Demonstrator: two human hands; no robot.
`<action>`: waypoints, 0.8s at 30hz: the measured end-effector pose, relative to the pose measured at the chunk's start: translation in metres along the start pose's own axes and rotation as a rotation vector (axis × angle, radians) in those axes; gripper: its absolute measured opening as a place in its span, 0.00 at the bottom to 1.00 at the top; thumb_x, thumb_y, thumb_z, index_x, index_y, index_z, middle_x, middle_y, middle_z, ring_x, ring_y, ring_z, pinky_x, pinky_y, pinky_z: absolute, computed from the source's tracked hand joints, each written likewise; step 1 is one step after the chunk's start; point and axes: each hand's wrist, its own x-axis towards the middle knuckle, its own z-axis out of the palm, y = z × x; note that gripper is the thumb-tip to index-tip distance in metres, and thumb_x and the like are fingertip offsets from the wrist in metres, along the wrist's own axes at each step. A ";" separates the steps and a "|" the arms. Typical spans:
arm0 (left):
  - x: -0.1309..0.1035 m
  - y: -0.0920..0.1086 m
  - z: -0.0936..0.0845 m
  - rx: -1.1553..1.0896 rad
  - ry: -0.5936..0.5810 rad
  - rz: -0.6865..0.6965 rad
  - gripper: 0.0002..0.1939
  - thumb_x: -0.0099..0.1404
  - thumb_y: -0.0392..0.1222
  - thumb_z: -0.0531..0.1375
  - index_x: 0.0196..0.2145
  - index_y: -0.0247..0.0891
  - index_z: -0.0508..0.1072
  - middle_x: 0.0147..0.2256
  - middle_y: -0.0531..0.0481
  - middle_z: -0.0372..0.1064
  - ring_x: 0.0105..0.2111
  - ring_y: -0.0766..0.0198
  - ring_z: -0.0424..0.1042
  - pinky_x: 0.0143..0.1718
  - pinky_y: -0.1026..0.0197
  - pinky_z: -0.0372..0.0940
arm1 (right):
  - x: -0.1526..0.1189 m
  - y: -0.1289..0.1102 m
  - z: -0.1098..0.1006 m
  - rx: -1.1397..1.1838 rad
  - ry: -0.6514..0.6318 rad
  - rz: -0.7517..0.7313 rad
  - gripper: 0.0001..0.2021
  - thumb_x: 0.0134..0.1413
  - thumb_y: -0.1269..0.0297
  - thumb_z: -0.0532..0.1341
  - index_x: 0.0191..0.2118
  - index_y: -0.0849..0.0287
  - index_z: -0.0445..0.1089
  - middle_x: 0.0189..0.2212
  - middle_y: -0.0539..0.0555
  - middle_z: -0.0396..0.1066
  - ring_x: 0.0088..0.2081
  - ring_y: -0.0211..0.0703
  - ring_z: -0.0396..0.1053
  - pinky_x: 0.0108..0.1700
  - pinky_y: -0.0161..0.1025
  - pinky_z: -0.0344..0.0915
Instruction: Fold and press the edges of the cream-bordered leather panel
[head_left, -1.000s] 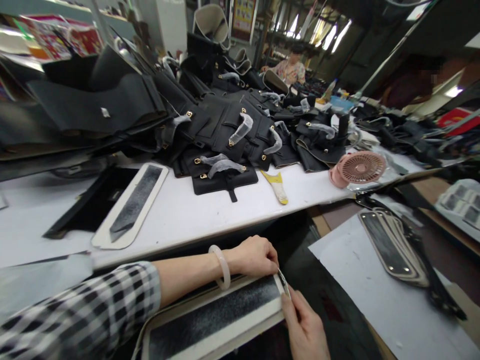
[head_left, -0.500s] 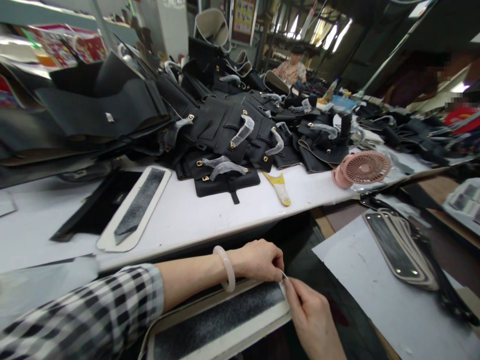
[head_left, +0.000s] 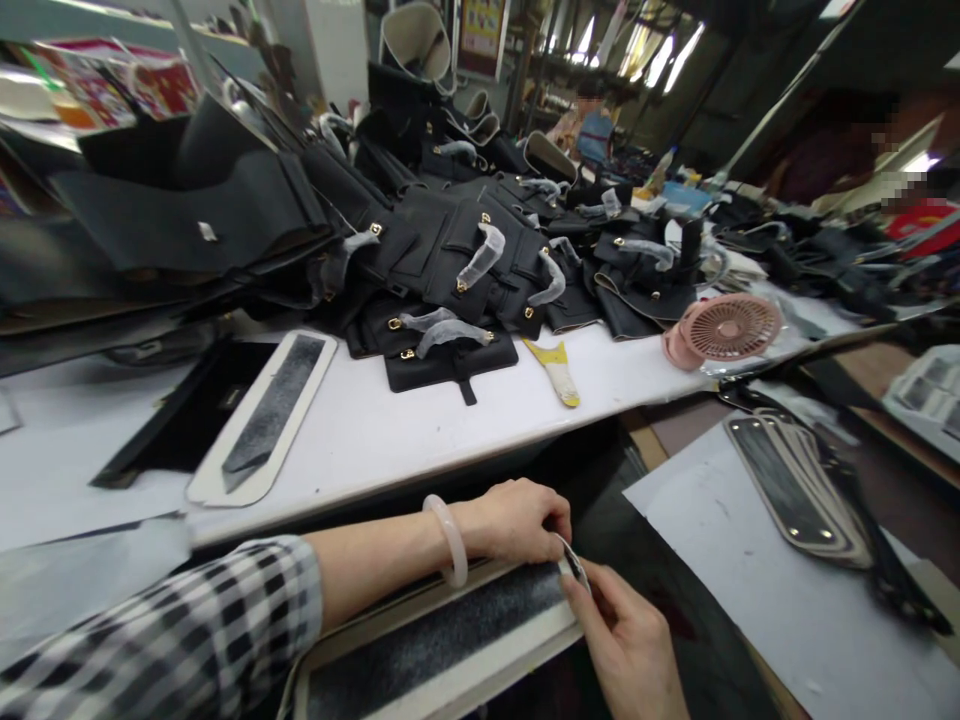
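A long bag panel (head_left: 450, 640) with a pale border and a dark grey fuzzy strip lies in front of me, its near end cut off by the picture's bottom. At its far right corner my left hand (head_left: 521, 520), with a pale bangle on the wrist, pinches the edge with curled fingers. My right hand (head_left: 630, 635) grips the same corner from the right, thumb on top and fingers beneath. Between the two hands a thin pale-and-dark edge strip (head_left: 574, 562) curves up around the corner.
On the white table (head_left: 435, 430) rest a similar panel (head_left: 270, 415), black bag parts (head_left: 450, 250) with wrapped handles, a yellow-and-white scraper-like tool (head_left: 559, 375) and a pink fan (head_left: 727, 335). Stacked panels (head_left: 795, 490) lie right on white sheeting. A person (head_left: 589, 125) sits beyond.
My right hand has shifted slightly at the corner, and its thumb now presses on the panel's end. More of the curved edge strip shows between my hands. My left hand stays at nearly the same spot.
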 end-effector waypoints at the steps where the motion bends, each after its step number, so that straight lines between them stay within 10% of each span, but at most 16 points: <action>1: 0.000 -0.001 0.000 0.003 0.003 0.008 0.08 0.55 0.44 0.61 0.34 0.44 0.76 0.36 0.55 0.74 0.37 0.62 0.72 0.36 0.63 0.64 | -0.002 0.000 0.002 0.060 0.000 0.066 0.16 0.62 0.52 0.59 0.47 0.57 0.74 0.36 0.53 0.74 0.37 0.41 0.73 0.38 0.30 0.68; 9: 0.003 0.004 -0.004 0.067 0.013 0.151 0.10 0.54 0.37 0.60 0.34 0.41 0.78 0.38 0.51 0.75 0.44 0.58 0.71 0.48 0.58 0.63 | -0.012 -0.004 0.021 0.176 0.302 0.117 0.17 0.56 0.52 0.64 0.44 0.58 0.78 0.29 0.50 0.68 0.30 0.36 0.68 0.31 0.26 0.66; 24: 0.006 0.002 0.005 -0.064 0.029 0.124 0.12 0.52 0.31 0.56 0.30 0.37 0.79 0.34 0.52 0.75 0.35 0.65 0.73 0.38 0.67 0.66 | -0.021 -0.004 0.029 0.195 0.339 0.173 0.17 0.59 0.52 0.62 0.48 0.56 0.77 0.34 0.52 0.68 0.33 0.37 0.69 0.37 0.28 0.67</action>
